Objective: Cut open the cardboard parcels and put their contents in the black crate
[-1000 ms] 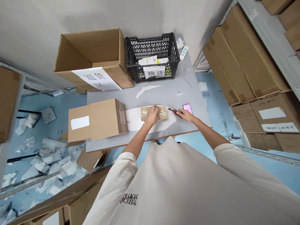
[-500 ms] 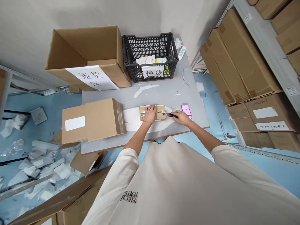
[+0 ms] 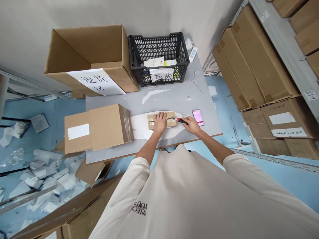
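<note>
The left hand (image 3: 159, 122) was lying flat on top of a small package (image 3: 170, 120), with the fingers spread a little and pressing it down. This package was wrapped in brown paper and tape, and it lay on a white sheet of paper (image 3: 142, 127) near the front edge of the grey table (image 3: 174, 103). The right hand (image 3: 191, 126) was closed in a narrow grip around a red and black box cutter (image 3: 182, 121). The tip of the cutter was at the right end of the package, but it was too small to tell if the blade was touching it.

Just beside the right hand, a phone (image 3: 198, 118) with a pink screen lay on the table. To the left of the package there was a closed cardboard box (image 3: 99, 129) with a white label. Behind it stood an open cardboard box (image 3: 87, 49) with a paper sign, 退货区, and next to this was a black plastic crate (image 3: 159, 46) with a paper sign, 换货, and some white boxes inside. Many white scraps (image 3: 50, 176) lay on the blue floor (image 3: 57, 109) at the left, and flat cardboard boxes (image 3: 254, 66) were stacked on a shelf at the right.
</note>
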Available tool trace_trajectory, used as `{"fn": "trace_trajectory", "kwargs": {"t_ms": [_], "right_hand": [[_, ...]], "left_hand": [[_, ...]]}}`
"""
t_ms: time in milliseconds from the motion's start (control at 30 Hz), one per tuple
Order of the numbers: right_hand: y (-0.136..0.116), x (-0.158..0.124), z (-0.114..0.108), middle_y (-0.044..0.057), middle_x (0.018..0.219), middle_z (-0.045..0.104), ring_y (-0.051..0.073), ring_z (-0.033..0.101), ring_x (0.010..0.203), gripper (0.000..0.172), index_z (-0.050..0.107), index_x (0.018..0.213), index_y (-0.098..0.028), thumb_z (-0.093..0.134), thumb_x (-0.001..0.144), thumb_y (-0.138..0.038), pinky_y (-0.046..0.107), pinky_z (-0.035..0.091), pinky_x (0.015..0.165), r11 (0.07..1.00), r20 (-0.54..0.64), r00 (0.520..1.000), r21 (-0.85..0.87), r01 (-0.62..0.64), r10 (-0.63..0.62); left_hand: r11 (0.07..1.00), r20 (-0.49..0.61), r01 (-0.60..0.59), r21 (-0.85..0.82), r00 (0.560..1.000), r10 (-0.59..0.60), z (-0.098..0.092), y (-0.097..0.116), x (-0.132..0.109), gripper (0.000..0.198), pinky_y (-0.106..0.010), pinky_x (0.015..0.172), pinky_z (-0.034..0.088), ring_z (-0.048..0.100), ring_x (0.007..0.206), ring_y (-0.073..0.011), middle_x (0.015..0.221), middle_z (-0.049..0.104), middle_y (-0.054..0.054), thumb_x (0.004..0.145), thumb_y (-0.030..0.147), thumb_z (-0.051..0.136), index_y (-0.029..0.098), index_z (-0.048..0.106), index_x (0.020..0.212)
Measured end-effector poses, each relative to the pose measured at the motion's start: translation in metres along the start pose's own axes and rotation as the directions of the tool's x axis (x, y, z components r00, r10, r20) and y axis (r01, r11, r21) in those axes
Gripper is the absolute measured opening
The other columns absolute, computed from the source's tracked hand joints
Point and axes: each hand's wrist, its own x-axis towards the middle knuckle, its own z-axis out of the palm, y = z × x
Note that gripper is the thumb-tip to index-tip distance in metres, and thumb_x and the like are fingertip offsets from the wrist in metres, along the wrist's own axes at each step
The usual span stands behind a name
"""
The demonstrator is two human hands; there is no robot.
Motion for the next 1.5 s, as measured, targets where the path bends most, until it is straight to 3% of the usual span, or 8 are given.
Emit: {"fn": "trace_trajectory", "kwargs": {"t_ms": [200,400,667,967,1067,1200,1367,1500], "right_hand": [[0.005,0.004,0.004,0.015,0.131,0.071,0.034,0.069,0.120,0.050,0.069,0.162,-0.027,0.056,0.115,-0.039,0.046,0.057,0.101,1.000,-0.014,1.000,0.018,-0.001,0.002],[0.015,0.003,-0.011,0.018,0.134,0.071,0.037,0.066,0.120,0.051,0.069,0.161,-0.024,0.053,0.114,-0.038,0.050,0.053,0.100,0.999,-0.055,0.998,-0.034,0.015,-0.017],[0.010,0.015,-0.025,0.014,0.129,0.072,0.035,0.065,0.117,0.047,0.073,0.156,-0.029,0.059,0.111,-0.035,0.047,0.050,0.102,0.983,0.070,0.980,-0.007,0.186,-0.185],[0.006,0.020,-0.014,0.018,0.132,0.071,0.039,0.064,0.122,0.052,0.071,0.160,-0.028,0.055,0.113,-0.041,0.053,0.053,0.105,1.000,0.034,0.999,-0.008,0.012,-0.012],[0.022,0.027,-0.022,0.019,0.131,0.071,0.041,0.064,0.120,0.053,0.072,0.159,-0.026,0.053,0.112,-0.043,0.055,0.055,0.105,0.995,-0.080,0.992,0.040,-0.096,0.099],[0.048,0.032,-0.030,0.017,0.129,0.074,0.038,0.067,0.121,0.054,0.074,0.152,-0.022,0.060,0.106,-0.047,0.055,0.058,0.109,0.950,-0.187,0.947,0.221,-0.220,0.263],[0.041,0.028,-0.011,0.017,0.125,0.077,0.037,0.071,0.122,0.051,0.078,0.132,-0.020,0.064,0.099,-0.056,0.057,0.058,0.114,0.881,-0.115,0.931,0.380,-0.281,0.346],[0.017,0.023,0.013,0.015,0.129,0.079,0.034,0.075,0.118,0.057,0.072,0.131,-0.024,0.066,0.096,-0.069,0.056,0.060,0.110,0.784,-0.009,0.942,0.558,-0.273,0.335]], "left_hand": [[0.998,-0.013,0.022,0.050,1.000,-0.021,0.000,0.002,-0.001,0.060,-0.059,0.140,0.022,0.043,0.168,-0.0368,0.174,0.056,-0.021,0.115,0.031,0.035,0.018,0.058,0.169],[0.997,-0.005,0.023,0.079,1.000,-0.023,0.000,0.003,-0.004,0.060,-0.059,0.139,0.023,0.044,0.168,-0.0361,0.174,0.057,-0.021,0.115,0.030,0.035,0.018,0.057,0.170],[0.996,-0.003,0.025,0.080,1.000,-0.025,0.003,0.000,-0.003,0.060,-0.056,0.141,0.021,0.043,0.169,-0.0345,0.174,0.057,-0.020,0.116,0.033,0.034,0.017,0.058,0.168],[0.997,0.008,0.062,-0.054,0.998,-0.062,-0.003,0.003,-0.006,0.060,-0.063,0.140,0.020,0.041,0.170,-0.0376,0.174,0.057,-0.021,0.113,0.031,0.040,0.021,0.058,0.169],[0.997,0.016,0.063,-0.043,0.998,-0.063,-0.004,0.004,-0.008,0.060,-0.062,0.140,0.021,0.040,0.171,-0.0371,0.175,0.056,-0.021,0.114,0.033,0.037,0.019,0.059,0.169],[0.998,0.013,0.053,-0.032,0.999,-0.053,-0.006,0.007,-0.009,0.064,-0.059,0.142,0.018,0.037,0.173,-0.0353,0.178,0.052,-0.021,0.112,0.034,0.040,0.016,0.053,0.172],[1.000,0.009,0.009,-0.020,1.000,-0.009,-0.023,-0.004,-0.026,0.071,-0.064,0.144,0.013,0.024,0.179,-0.0378,0.186,0.039,-0.021,0.106,0.042,0.059,0.019,0.050,0.172],[0.991,-0.047,0.134,0.000,0.990,-0.134,-0.036,-0.030,-0.059,0.095,-0.068,0.141,0.020,0.017,0.179,-0.0454,0.189,0.026,-0.026,0.094,0.057,0.081,0.020,0.044,0.174]]}}
